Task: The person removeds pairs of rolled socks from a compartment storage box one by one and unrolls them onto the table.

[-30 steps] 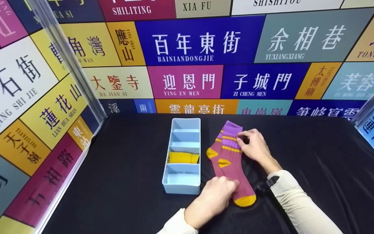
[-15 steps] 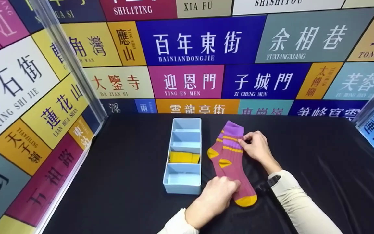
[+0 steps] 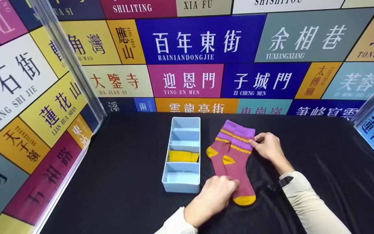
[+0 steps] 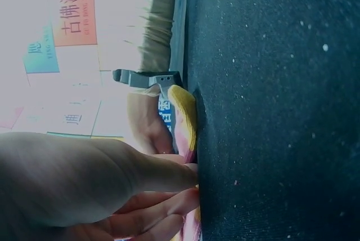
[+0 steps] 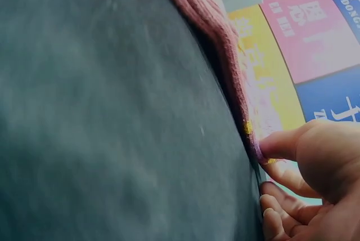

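Note:
Two purple-and-mauve socks with yellow stripes, heels and toe lie partly overlapped on the black cloth. The upper sock [image 3: 243,172] covers part of the lower sock [image 3: 218,162]. My left hand [image 3: 215,195] pinches the socks near the foot end, its fingers curled; whether it holds both layers is hidden. In the left wrist view the yellow toe [image 4: 185,114] sticks out beyond that hand. At the other end, my right hand [image 3: 269,147] pinches the right edge of the upper sock's cuff between thumb and index finger. The right wrist view shows this cuff edge [image 5: 247,128] low against the cloth.
Left of the socks stands a light blue divided box [image 3: 181,187]. One of its compartments holds a folded yellow cloth item [image 3: 183,156]. Black cloth [image 3: 125,182] covers the table. Walls with colourful sign panels [image 3: 200,39] rise behind and at the sides.
My right hand has drawn the upper sock's cuff to the right, so more of the lower sock's cuff shows. My left hand has stayed in place.

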The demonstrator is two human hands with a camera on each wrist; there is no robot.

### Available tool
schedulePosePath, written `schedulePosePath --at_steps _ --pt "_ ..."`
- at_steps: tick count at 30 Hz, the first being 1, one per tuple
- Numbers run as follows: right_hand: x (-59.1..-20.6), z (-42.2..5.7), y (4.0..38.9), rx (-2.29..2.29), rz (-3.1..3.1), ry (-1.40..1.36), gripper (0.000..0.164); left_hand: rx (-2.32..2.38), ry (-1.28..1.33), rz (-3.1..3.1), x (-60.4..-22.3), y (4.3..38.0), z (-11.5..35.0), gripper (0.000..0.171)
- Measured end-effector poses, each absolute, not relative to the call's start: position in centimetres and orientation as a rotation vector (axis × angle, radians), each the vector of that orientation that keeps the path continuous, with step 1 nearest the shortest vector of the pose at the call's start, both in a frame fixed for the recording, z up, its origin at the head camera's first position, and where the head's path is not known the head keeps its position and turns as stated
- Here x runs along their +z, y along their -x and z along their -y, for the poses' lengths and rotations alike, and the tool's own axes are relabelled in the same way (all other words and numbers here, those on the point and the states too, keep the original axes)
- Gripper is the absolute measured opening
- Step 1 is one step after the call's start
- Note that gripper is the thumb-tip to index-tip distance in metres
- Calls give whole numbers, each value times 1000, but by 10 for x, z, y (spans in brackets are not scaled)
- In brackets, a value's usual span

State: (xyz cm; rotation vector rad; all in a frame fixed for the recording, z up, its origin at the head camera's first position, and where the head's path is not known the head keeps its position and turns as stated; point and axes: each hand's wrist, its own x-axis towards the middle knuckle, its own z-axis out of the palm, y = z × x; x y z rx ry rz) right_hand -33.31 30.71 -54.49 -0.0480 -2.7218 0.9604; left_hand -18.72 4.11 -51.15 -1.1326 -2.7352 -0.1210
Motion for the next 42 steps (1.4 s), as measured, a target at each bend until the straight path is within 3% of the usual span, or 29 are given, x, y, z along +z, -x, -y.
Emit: schedulePosePath --at_steps 8,19,33,42 --pt "-543 -313 335 982 2721 46 23 -100 1220 2684 -513 185 -42 12" --pt "-544 -321 335 1011 2694 244 28 -93 1202 2746 -511 183 -44 24" --pt "-544 -321 343 1032 2681 287 29 -95 1212 2735 -516 181 -44 44" --pt "-543 -312 338 988 2654 285 39 -180 1182 2647 -504 193 -36 21"
